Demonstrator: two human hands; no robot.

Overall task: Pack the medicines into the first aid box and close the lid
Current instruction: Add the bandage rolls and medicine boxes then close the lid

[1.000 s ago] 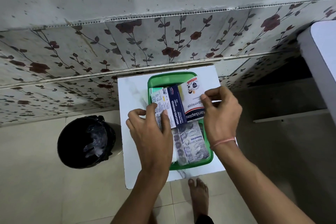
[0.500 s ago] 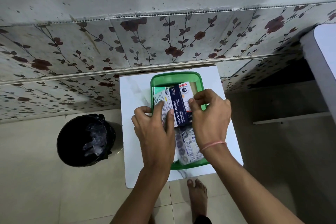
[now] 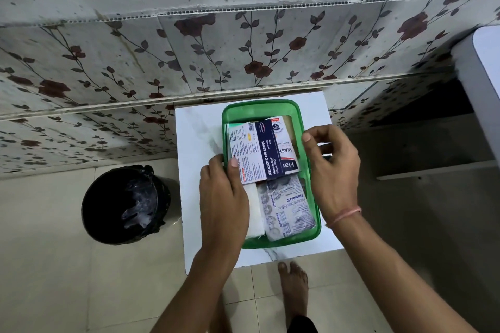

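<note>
fingers of the left hand (image 3: 221, 202) lie flat and close together over the near-left rim of the green first aid box (image 3: 311, 178); the thumb tip presses the lower-left corner of the dressings box (image 3: 254, 152), the index finger rests on the box rim. not a pinch, more a flat press. right hand (image 3: 331, 167) hovers over the right rim, fingers curled and loosely spread, thumb and index apart; nothing visibly gripped between them. whether it touches the rim: cannot tell.

contents of first aid box, lid not on:
- 1 dressings box, dark blue and white, printed "medicated dressings", lying flat across the far half.
- 1 second carton (image 3: 286, 143), white with blue print, partly under the dressings box on its right.
- 2 silver tablet strips (image 3: 286, 205) in the near half, overlapping side by side, blister side up on the left one.
- 1 white gauze roll (image 3: 254, 216) along the near-left wall, partly covered by the left hand.

first aid box sits on a white table top (image 3: 197, 143), pushed against a wall of rose-patterned tiles (image 3: 243, 54). a thin strip of something white shows beyond the right hand on the table; not identifiable. black bin (image 3: 125, 204) with a liner stands on the floor left of the table, well apart from the box. one bare foot (image 3: 293, 284) under the near table edge. pink thread band (image 3: 345, 215) on the right wrist.
</note>
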